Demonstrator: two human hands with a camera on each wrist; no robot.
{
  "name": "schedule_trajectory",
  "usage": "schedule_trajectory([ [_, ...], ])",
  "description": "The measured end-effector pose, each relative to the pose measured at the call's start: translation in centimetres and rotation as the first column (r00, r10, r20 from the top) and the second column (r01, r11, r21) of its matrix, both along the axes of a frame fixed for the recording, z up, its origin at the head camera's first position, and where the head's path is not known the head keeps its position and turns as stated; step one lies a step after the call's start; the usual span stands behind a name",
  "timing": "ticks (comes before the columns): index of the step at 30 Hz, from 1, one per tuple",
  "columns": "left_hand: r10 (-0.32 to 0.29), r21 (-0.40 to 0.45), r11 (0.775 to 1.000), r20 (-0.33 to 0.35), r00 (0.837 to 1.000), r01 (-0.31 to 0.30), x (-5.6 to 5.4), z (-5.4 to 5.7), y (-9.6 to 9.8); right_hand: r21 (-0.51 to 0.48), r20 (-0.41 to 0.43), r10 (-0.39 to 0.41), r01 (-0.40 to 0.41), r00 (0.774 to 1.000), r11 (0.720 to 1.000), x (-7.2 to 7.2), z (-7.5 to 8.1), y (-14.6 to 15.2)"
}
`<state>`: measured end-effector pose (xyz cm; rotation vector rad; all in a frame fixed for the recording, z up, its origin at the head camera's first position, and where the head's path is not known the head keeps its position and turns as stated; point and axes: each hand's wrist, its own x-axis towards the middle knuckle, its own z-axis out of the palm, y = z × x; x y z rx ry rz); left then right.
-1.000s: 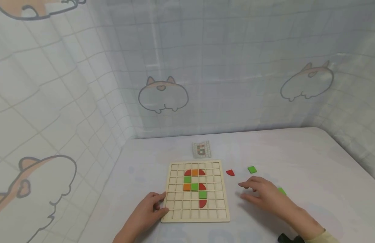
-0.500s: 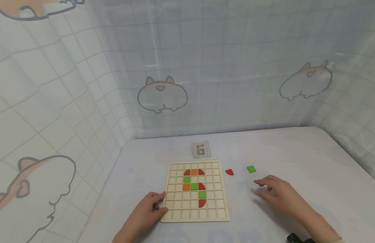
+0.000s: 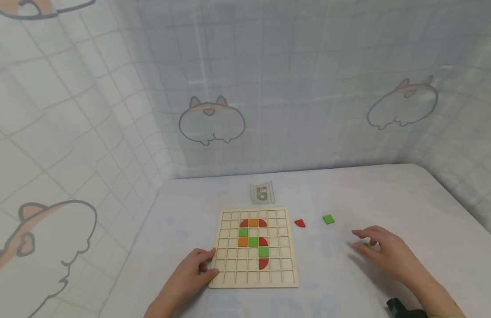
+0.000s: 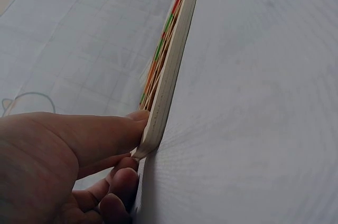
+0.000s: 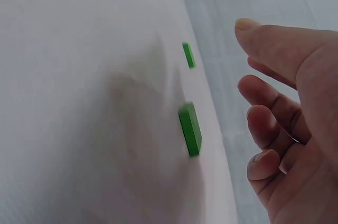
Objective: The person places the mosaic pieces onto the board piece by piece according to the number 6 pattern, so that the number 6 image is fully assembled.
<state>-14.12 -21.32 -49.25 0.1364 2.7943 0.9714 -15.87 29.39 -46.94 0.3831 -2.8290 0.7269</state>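
A cream grid board (image 3: 229,277) lies on the table, with red quarter-round, orange and green square tiles (image 3: 253,241) set in some of its cells. My left hand (image 3: 190,276) grips the board's left edge near its front corner; in the left wrist view the thumb (image 4: 105,135) lies on the rim, the other fingers curled lower down. To the right, my right hand (image 3: 388,254) hovers with loosely bent fingers, holding nothing. Beneath it a green square tile (image 5: 191,130) rests on the table, mostly hidden by the fingers in the head view.
Right of the board lie a loose red quarter-round tile (image 3: 300,223) and another green square tile (image 3: 328,219). Behind the board is a small card (image 3: 262,193) printed with a gridded tile pattern. A patterned curtain (image 3: 301,110) closes off the back and sides of the table (image 3: 198,194).
My right hand has moved to the right, away from the board, and now covers most of the outer green tile. The left hand keeps its place on the board's edge.
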Motion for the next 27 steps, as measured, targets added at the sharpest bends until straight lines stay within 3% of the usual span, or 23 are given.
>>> schedule_trajectory([
  [16, 0.011, -0.018, 1.0, 0.003, 1.0, -0.011, -0.1, 0.3, 0.3, 0.059, 0.18, -0.021, 0.011, 0.983, 0.998, -0.2, -0.5, 3.0],
  [27, 0.006, -0.015, 1.0, -0.011, 1.0, -0.006, -0.1, 0.0, 0.2, 0.059, 0.216, 0.003, -0.016, 0.976, 0.998, -0.2, -1.3, 4.1],
])
